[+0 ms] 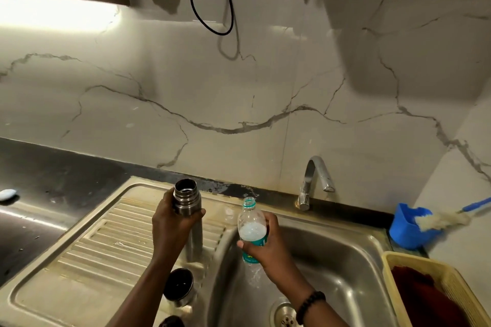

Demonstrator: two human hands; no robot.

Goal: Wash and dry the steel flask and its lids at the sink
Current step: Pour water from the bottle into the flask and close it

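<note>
Steel flask (188,204) upright, left hand (172,225) fingers wrapped round it; right hand (265,244) grips tilted plastic bottle (251,228) over sink (345,268).

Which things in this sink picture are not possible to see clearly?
- Head view: the left hand covers the middle of the open steel flask.
- The dark round lid is cut by the bottom edge.
- The right hand hides the clear plastic bottle's label.
</note>
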